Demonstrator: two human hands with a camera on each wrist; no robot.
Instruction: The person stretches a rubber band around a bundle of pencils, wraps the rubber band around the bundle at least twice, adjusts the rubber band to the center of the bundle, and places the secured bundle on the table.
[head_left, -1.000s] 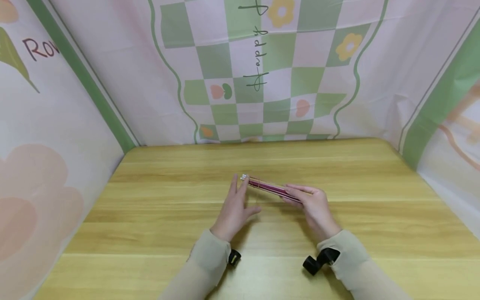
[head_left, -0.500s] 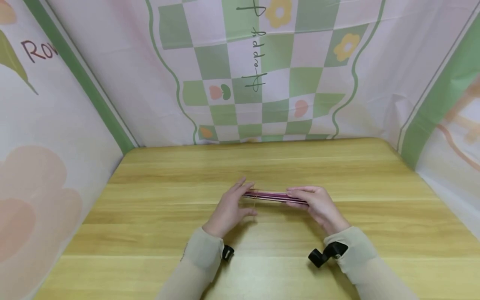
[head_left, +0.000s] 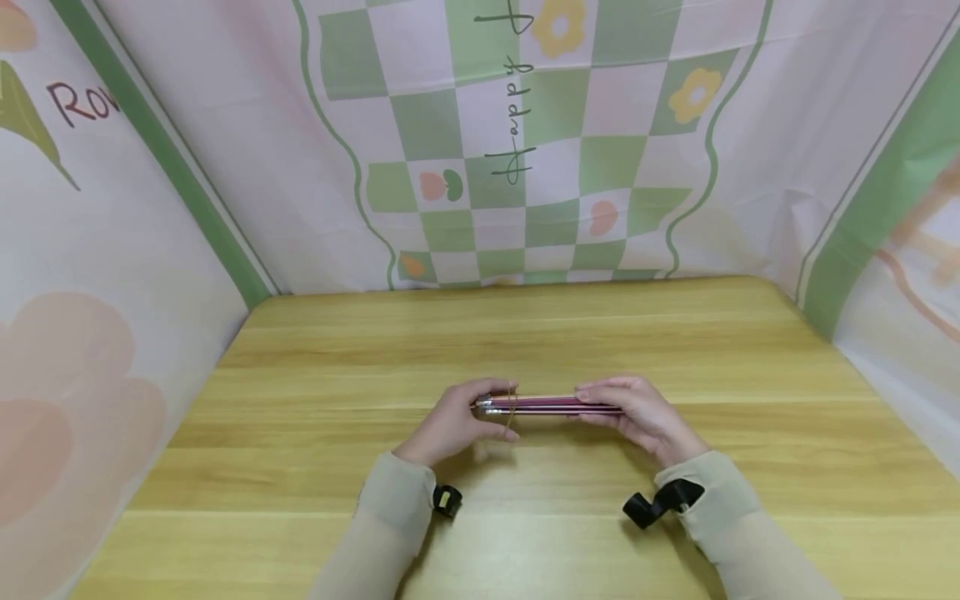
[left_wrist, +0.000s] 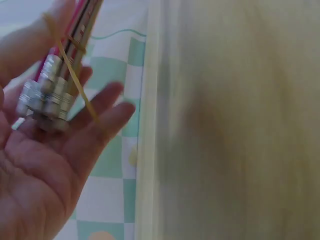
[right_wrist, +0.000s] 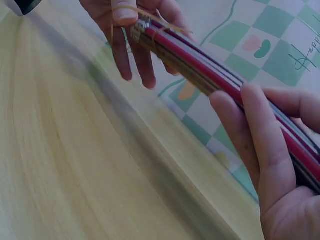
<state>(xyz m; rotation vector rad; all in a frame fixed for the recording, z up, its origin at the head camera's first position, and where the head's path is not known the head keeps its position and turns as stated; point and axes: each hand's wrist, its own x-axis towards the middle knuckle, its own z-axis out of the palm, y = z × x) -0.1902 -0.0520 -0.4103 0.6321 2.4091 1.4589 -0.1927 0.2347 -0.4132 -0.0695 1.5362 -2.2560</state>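
A bundle of pencils (head_left: 551,407), dark red and darker ones with metal eraser ends, lies level above the table between both hands. My right hand (head_left: 645,417) grips it, with fingers and thumb on opposite sides of the shafts. Around the eraser ends, my left hand (head_left: 450,421) is spread, thumb and fingers apart. A thin tan rubber band (left_wrist: 75,76) stretches between its thumb and fingers, across the pencils. A turn of band also circles the bundle snugly near the erasers; whether it is the same band, I cannot tell. In the right wrist view the pencils' far ends are cut off.
Beneath the hands is a wood-grain table (head_left: 525,333). A green-and-white checked cloth (head_left: 551,179) hangs behind its back edge, with printed cloth at both sides. Each sleeve cuff carries a black wrist camera (head_left: 447,501).
The bundle has come nearer and turned from slanted to level. My left hand has moved back and spread around the eraser ends, the band now stretched across it. My right hand keeps its grip.
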